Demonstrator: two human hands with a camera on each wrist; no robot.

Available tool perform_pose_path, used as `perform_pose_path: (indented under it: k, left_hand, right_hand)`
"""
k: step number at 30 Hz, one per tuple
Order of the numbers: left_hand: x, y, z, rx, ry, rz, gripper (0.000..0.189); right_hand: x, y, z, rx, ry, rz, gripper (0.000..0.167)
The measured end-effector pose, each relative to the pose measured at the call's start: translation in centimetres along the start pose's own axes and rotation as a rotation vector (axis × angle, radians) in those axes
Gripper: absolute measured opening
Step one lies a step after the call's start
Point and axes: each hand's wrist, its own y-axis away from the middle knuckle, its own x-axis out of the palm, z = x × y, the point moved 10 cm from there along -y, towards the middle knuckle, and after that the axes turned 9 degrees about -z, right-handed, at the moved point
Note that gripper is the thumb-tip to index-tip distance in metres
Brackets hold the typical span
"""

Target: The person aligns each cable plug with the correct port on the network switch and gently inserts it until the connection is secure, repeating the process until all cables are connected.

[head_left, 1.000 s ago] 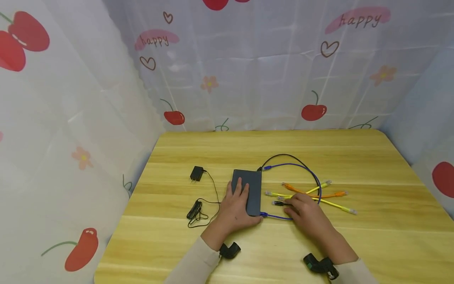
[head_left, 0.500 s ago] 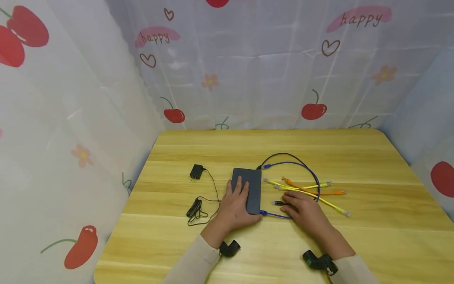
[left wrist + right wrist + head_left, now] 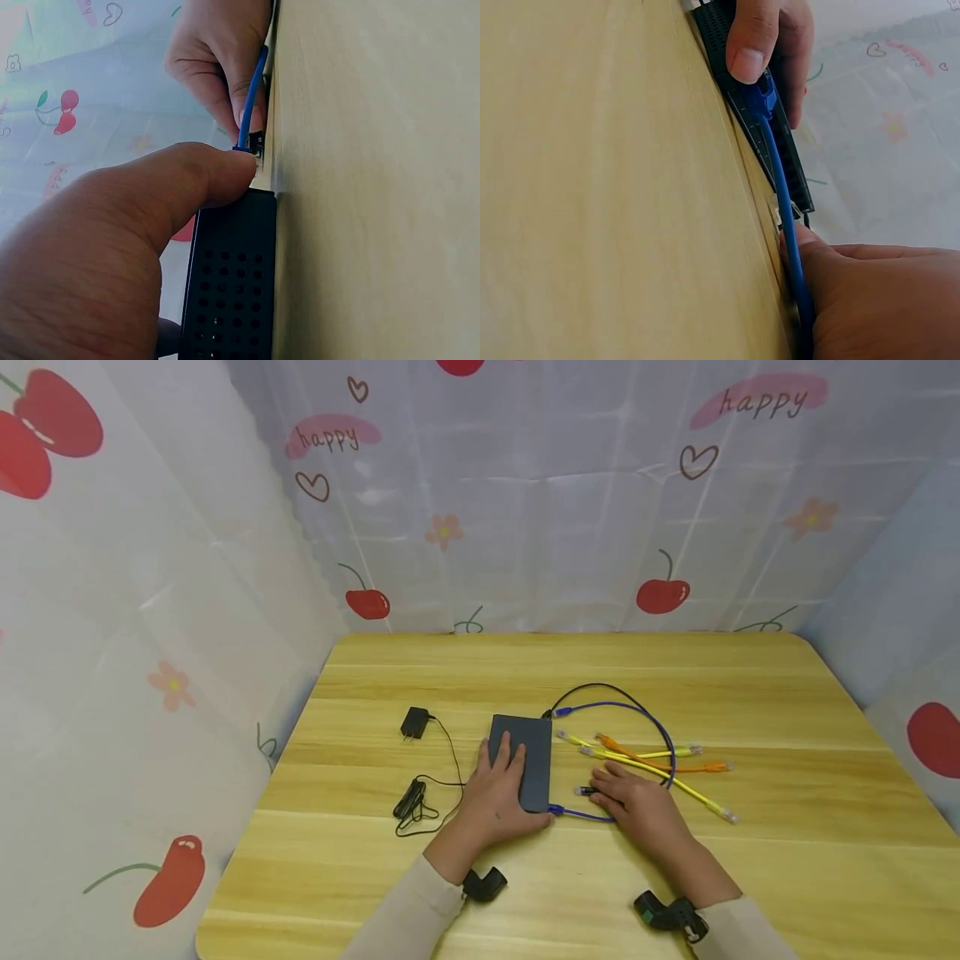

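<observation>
A flat black network switch (image 3: 537, 768) lies on the table. My left hand (image 3: 495, 797) rests on its top with spread fingers, the thumb beside a plugged-in blue network cable (image 3: 585, 815) at the near corner. The left wrist view shows the switch's vented side (image 3: 232, 285). Right of the switch, my right hand (image 3: 643, 806) pinches a black network cable by its plug (image 3: 583, 791). The plug's clear tip faces the switch, apart from it. Most of that cable's near end is hidden under the hand. Another blue plug (image 3: 563, 712) sits at the far corner.
Yellow network cables (image 3: 701, 797) and an orange one (image 3: 712, 767) lie crossed beyond my right hand. Left of the switch are a black power adapter (image 3: 415, 722) and its bundled cord (image 3: 409, 803). A printed curtain (image 3: 525, 527) encloses the table (image 3: 847, 827).
My right hand has shifted slightly left with the black cable's plug. The yellow cables have slid a little away and to the left. My left hand stays on the switch.
</observation>
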Motion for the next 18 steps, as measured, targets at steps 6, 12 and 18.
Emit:
perform_pose_path:
  k: [6, 12, 18]
  left_hand:
    - [0.2, 0.2, 0.1, -0.010, 0.028, 0.011, 0.116]
    - [0.1, 0.2, 0.1, -0.009, 0.040, 0.009, 0.116]
    - [-0.1, 0.1, 0.0, -0.008, 0.035, 0.004, 0.116]
  right_hand:
    - [-0.7, 0.0, -0.2, 0.032, -0.036, -0.038, 0.030]
    - [-1.6, -0.2, 0.3, 0.015, -0.038, -0.104, 0.024]
    - [-1.7, -0.6, 0.6, -0.009, -0.034, -0.113, 0.022]
